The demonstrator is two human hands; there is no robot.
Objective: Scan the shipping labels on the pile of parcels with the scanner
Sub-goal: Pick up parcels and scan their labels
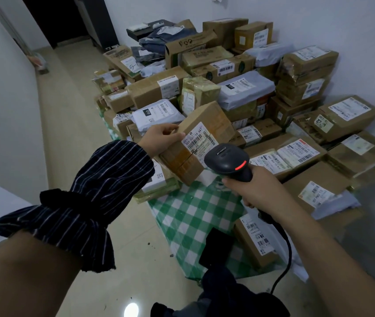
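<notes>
Overall: one person, two hands in view, both busy over a pile of parcels [216, 72] beside a white wall.
Left hand: the left hand [161, 139] grips the upper left edge of one brown cardboard box [214, 121], thumb on the front face and fingers curled over the top.
Right hand: the right hand [250, 187] is wrapped round the handle of one black handheld barcode scanner [227, 159].
Held box: lifted clear at the near edge of the pile and tilted, label side towards the scanner.
Label: one white shipping label [199, 139] with barcodes and printed digits sits on the box's upper face; the scanner's head is just beside its lower right corner.
Scanner light: one red strip glows on the back of the scanner's head.
Cable: one black cable [288, 248] runs down from the handle's base.
Pile count: well over twenty parcels, mostly brown taped cartons; the exact number cannot be told.
Mailer bags: at least four pale plastic mailer bags [246, 88] lie among the cartons.
Base: one green-and-white checked cloth [193, 213] spread on the pale tiled floor [79, 110] carries the parcels.
On the cloth nearby: one small labelled carton [254, 241] and one flat black rectangular object [216, 248].
Sleeve: one dark striped sleeve [95, 191] covers the left forearm.
</notes>
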